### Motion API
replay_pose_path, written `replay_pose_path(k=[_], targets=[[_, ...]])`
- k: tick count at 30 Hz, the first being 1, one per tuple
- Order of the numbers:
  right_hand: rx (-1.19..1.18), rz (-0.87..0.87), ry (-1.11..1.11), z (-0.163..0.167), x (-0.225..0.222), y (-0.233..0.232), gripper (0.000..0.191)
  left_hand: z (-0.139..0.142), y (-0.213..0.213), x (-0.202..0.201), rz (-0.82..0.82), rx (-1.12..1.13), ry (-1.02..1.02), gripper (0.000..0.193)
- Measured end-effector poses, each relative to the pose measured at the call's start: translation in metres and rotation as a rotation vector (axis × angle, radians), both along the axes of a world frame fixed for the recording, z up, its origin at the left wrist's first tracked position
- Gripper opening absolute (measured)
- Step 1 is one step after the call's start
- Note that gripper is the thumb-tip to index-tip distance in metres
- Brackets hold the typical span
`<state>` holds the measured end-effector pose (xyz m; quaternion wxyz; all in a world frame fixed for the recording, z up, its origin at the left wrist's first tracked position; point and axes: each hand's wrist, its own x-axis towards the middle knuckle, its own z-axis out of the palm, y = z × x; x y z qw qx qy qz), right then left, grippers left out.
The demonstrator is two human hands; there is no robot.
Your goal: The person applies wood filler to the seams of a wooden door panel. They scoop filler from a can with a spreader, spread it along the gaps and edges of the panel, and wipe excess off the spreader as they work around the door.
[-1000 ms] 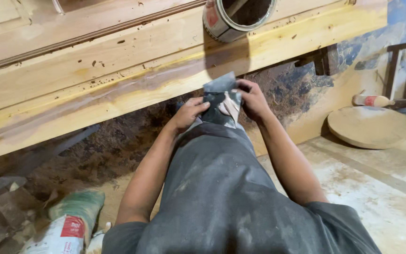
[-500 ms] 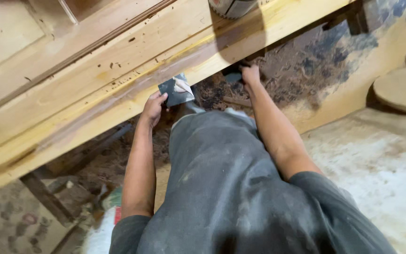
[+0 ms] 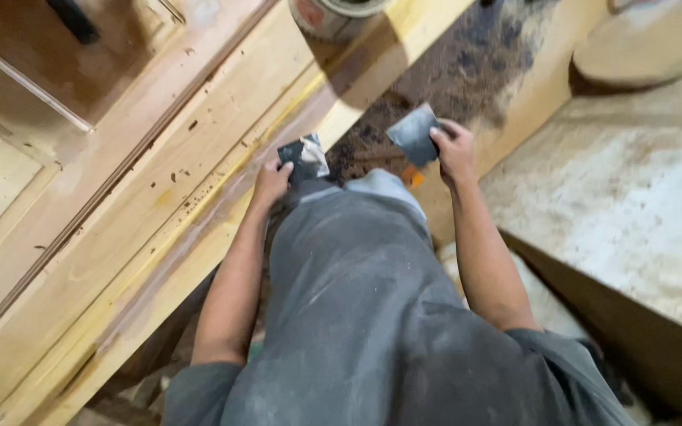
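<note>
My left hand point(image 3: 271, 181) pinches a crumpled dark grey piece of sandpaper point(image 3: 303, 155) against the edge of a pale wooden door panel point(image 3: 144, 197). A second, flatter grey sheet of sandpaper point(image 3: 414, 132) is held up in my right hand point(image 3: 455, 150), away from the wood and over the dark stained floor. My raised knee in dusty grey trousers point(image 3: 357, 260) sits between the two arms.
A round tin can point(image 3: 333, 16) stands on the door's edge at the top. Dark stained floor point(image 3: 467, 63) lies beyond the knee. A dusty pale slab point(image 3: 633, 205) fills the right side, with a round wooden disc point(image 3: 649, 47) at the upper right.
The sandpaper held together at the knee has come apart into two pieces, one in each hand. My left hand moved toward the door edge and my right hand moved away to the right.
</note>
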<state>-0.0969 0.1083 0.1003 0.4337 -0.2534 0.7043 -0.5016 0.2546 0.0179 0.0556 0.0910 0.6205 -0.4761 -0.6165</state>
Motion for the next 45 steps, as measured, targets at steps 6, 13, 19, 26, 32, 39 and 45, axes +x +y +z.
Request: replay_pose_path(k=[6,13,19,26,32,39,45], targets=[[-0.106,-0.318,-0.326,-0.023,0.018,0.019,0.009,0.029,-0.017,0.024,-0.107,-0.486,-0.302,0.026],[-0.051,-0.632,-0.348,-0.036,0.022,0.093,0.031,0.044,-0.218,0.039,-0.011,-0.669,-0.542,0.047],[-0.048,-0.572,-0.385,-0.022,0.016,0.168,0.028,0.05,-0.371,0.045,-0.247,-0.873,-0.733,0.061],[0.052,-0.569,-0.191,-0.023,0.026,0.2,0.033,0.035,-0.398,0.038,-0.392,-1.362,-0.594,0.017],[-0.107,-0.605,-0.365,-0.032,0.025,0.188,0.024,0.024,-0.341,0.04,-0.485,-1.364,-0.556,0.03],[-0.041,-0.508,-0.457,-0.047,0.027,0.135,0.026,0.03,-0.109,-0.058,-0.739,-1.108,0.108,0.036],[0.047,-0.436,-0.565,-0.061,0.032,0.092,0.017,-0.001,-0.075,-0.13,-0.903,-1.125,-0.041,0.05]])
